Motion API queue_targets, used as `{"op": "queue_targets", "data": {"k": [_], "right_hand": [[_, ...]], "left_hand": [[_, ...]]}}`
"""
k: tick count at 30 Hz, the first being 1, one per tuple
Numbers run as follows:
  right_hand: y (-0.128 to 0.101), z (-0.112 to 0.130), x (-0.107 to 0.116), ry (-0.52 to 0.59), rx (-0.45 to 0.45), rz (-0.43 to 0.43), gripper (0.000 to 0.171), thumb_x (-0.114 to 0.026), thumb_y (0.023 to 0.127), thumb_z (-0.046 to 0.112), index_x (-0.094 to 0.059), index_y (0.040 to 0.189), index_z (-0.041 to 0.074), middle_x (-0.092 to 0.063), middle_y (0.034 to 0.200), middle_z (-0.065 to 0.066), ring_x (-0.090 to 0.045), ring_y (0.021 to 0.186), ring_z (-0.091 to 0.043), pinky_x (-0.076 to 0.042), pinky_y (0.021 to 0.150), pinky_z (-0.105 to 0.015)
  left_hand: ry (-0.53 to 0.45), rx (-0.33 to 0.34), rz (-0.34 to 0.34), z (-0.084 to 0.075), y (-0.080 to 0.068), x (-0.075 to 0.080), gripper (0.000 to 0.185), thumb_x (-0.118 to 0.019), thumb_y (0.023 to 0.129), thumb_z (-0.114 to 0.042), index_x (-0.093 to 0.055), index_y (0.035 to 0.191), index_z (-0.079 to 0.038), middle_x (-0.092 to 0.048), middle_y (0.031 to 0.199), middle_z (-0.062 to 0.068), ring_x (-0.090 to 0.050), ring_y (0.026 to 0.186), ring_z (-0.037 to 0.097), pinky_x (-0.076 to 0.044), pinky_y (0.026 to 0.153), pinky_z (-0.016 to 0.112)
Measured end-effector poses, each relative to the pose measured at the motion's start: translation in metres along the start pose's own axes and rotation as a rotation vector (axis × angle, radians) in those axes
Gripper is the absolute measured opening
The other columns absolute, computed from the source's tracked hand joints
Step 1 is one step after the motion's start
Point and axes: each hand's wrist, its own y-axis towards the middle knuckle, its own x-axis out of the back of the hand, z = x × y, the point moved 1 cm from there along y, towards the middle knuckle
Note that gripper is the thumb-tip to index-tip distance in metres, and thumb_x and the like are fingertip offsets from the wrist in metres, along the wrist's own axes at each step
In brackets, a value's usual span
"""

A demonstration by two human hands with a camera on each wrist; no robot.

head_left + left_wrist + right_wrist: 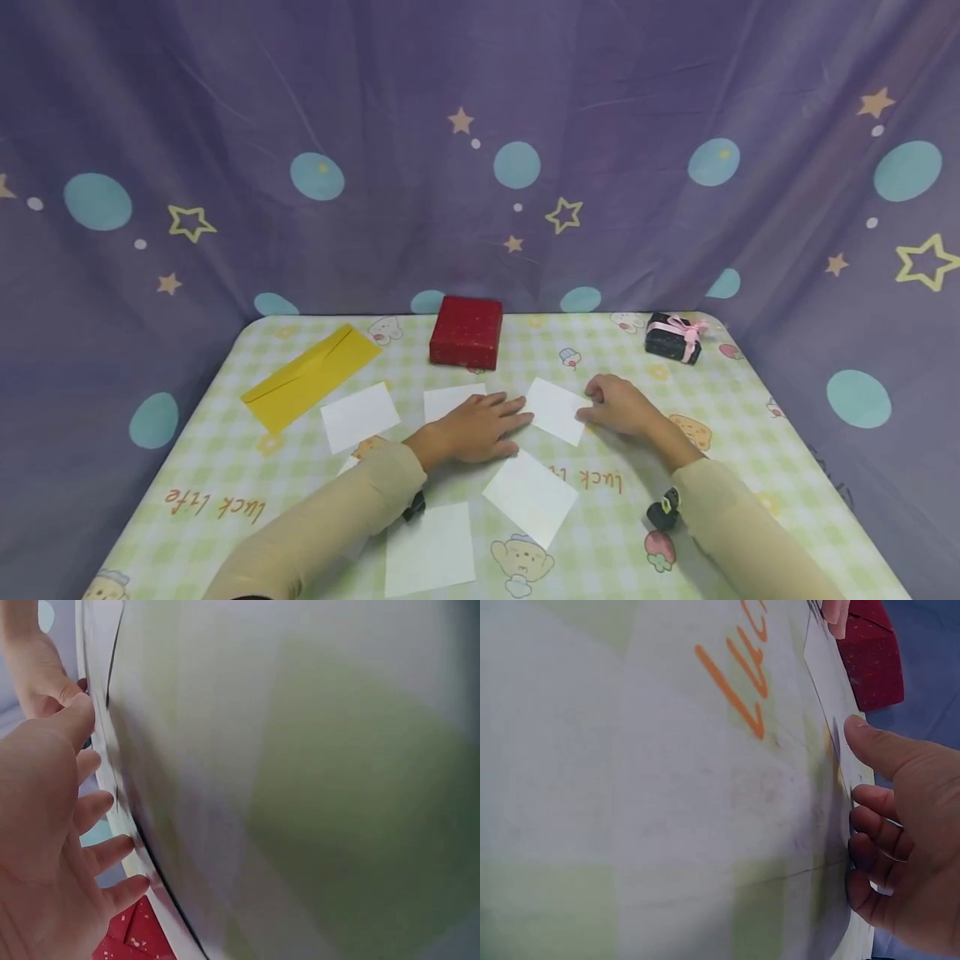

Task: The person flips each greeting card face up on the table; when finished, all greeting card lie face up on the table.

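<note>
In the head view my left hand [478, 429] lies palm down with its fingers spread, the fingertips at the left edge of a small white paper [556, 410]. That hand partly covers another white paper [453, 400]. At the right edge of the first paper is my right hand [621, 407], its thumb touching the edge. The right wrist view shows the right hand's thumb [870, 740] extended, apart from its loosely bent fingers [871, 851]. Spread fingers of the left hand [49, 817] appear in the left wrist view. Just in front of the hands lies another white paper [531, 498].
More white papers lie at the left [361, 417] and near the front [431, 550], one mostly under the left forearm. A yellow envelope [311, 377] is at the back left, a red box [466, 332] at the back middle, and a black gift box [673, 337] with pink ribbon at the back right.
</note>
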Motion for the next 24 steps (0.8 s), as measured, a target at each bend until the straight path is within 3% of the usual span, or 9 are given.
{"op": "queue_targets", "data": {"k": [11,24], "right_hand": [[0.0011,0.0022,-0.0041,-0.035,0.014,-0.03,0.045,-0.087,0.077,0.038,-0.068,0.103,0.006,-0.065,0.098,-0.008,-0.06,0.09,-0.021,-0.051,0.088,-0.044],[-0.0001,0.0084,-0.0025,-0.012,-0.082,-0.019,0.042,-0.088,0.076,0.032,-0.067,0.101,0.004,-0.065,0.094,-0.009,-0.059,0.085,-0.022,-0.05,0.083,-0.042]], "left_hand": [[0.053,-0.001,0.01,-0.001,0.0004,0.0021,0.059,-0.041,0.105,-0.056,-0.034,0.159,-0.033,-0.029,0.168,-0.004,-0.031,0.154,0.029,-0.034,0.119,0.051],[0.051,0.006,0.004,-0.0038,0.002,0.0025,0.056,-0.045,0.106,-0.049,-0.036,0.159,-0.033,-0.031,0.168,-0.004,-0.032,0.153,0.029,-0.035,0.119,0.051]]}}
